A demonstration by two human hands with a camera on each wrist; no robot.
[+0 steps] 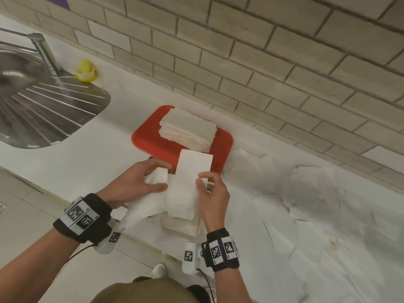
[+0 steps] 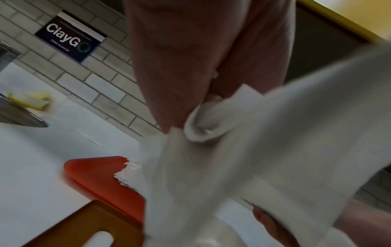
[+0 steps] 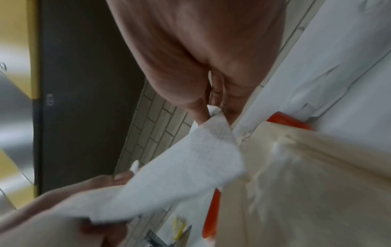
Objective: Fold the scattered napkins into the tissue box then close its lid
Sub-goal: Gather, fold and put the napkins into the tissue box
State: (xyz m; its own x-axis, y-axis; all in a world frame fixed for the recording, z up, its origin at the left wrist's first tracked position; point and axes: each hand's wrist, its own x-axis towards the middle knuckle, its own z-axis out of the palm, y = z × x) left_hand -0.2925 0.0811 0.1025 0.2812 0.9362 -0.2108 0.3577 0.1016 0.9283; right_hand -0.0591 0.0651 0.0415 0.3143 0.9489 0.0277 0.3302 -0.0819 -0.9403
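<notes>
Two hands fold a napkin (image 1: pixel 185 184) above a stack of napkins (image 1: pixel 181 224) at the counter's near edge. The left hand (image 1: pixel 135 182) has its fingers curled round a bunched end of the paper, thumb pressing on top; the right hand (image 1: pixel 213 195) pinches the opposite long edge between thumb and fingertips (the right wrist view shows the pinch at a corner). The napkin hangs between the hands, its far end standing up past the fingers.

Just beyond the hands lies a red lid (image 1: pixel 150 136) bearing a second stack (image 1: pixel 188 127); a brown slotted panel (image 2: pixel 88 225), probably part of the tissue box, shows beneath the left hand. Loose napkins (image 1: pixel 306 193) are strewn to the right of the right hand.

The paper looks very light, limp and easily torn (its edges are ragged). It likely handles best when held at corners or along a crease with a light pinch, then flattened against the stack rather than pulled taut.
</notes>
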